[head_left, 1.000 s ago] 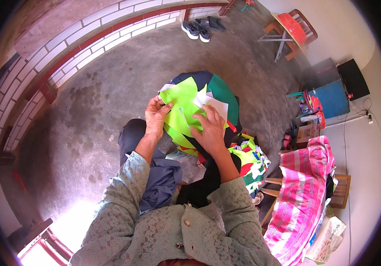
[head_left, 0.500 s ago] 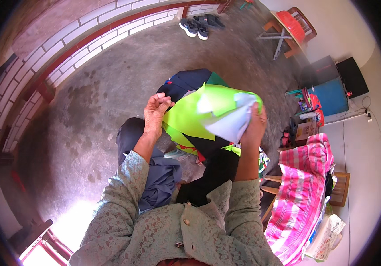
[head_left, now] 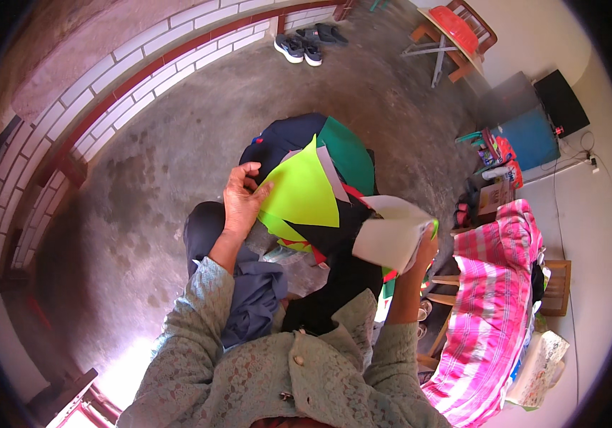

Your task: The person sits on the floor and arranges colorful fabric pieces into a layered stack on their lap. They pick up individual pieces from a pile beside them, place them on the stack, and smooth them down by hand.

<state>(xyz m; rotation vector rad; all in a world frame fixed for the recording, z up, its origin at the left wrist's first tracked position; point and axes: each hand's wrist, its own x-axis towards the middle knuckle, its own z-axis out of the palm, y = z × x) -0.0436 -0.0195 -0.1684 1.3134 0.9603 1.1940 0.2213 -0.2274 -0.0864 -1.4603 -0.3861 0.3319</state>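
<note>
My left hand (head_left: 240, 202) is at the left edge of a pointed lime-green cloth piece (head_left: 304, 191). Its thumb rests by that edge, apart from the bent fingers. To the right, my right hand (head_left: 425, 251) grips a cloth piece (head_left: 390, 235) whose pale, whitish side shows, with a bit of lime at the fingers. The lime piece lies over a heap of cloth in front of me, with navy fabric (head_left: 288, 139) at the far left and dark green fabric (head_left: 350, 153) at the far right. Black cloth and red bits show beneath.
A grey-blue cloth (head_left: 254, 292) lies on my left thigh. Pink checked fabric (head_left: 487, 314) drapes over wooden furniture at the right. Dark shoes (head_left: 299, 48) stand on the concrete floor by the brick wall. Far right are a chair with a red top (head_left: 455, 30) and a blue box (head_left: 529, 138).
My right hand has moved a little right and down with its cloth piece, which swung away from the heap and now shows its pale side. More dark green fabric is uncovered. My left fingers have spread.
</note>
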